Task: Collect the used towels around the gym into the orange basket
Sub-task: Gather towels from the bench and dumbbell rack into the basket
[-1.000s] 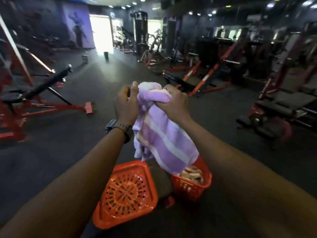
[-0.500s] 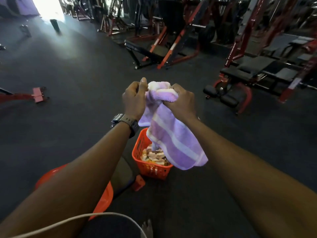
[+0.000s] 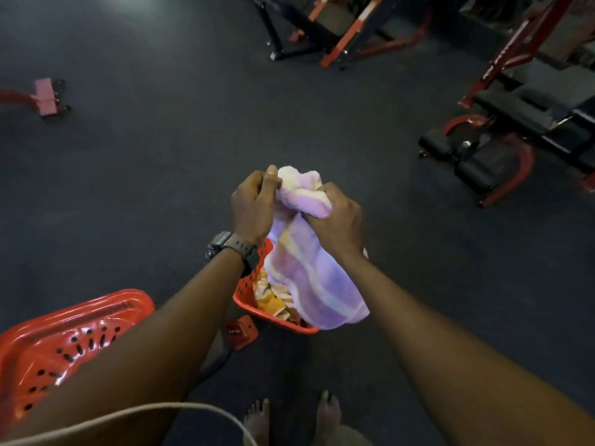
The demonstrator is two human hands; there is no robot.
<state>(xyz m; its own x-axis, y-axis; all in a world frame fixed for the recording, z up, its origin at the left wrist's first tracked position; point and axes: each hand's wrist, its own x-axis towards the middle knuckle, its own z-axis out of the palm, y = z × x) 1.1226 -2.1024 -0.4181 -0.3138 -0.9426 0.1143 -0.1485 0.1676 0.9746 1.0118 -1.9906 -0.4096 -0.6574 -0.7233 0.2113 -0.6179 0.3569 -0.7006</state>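
Both the left hand (image 3: pixel 254 204) and the right hand (image 3: pixel 338 217) are clenched on a bunched purple striped towel (image 3: pixel 309 268), which hangs over the orange basket (image 3: pixel 246 284) on the gym floor (image 3: pixel 161 172), other towels (image 3: pixel 273 299) inside.

I'm standing in a gym: dark rubber flooring (image 3: pixel 167 175) underfoot, a red-framed, black-padded weight bench (image 3: pixel 515 123) at two o'clock, another red-and-black machine (image 3: pixel 325 30) at twelve.

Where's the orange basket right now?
In the head view, the orange basket sits on the floor at lower centre, under the purple striped towel held by the left hand and right hand.
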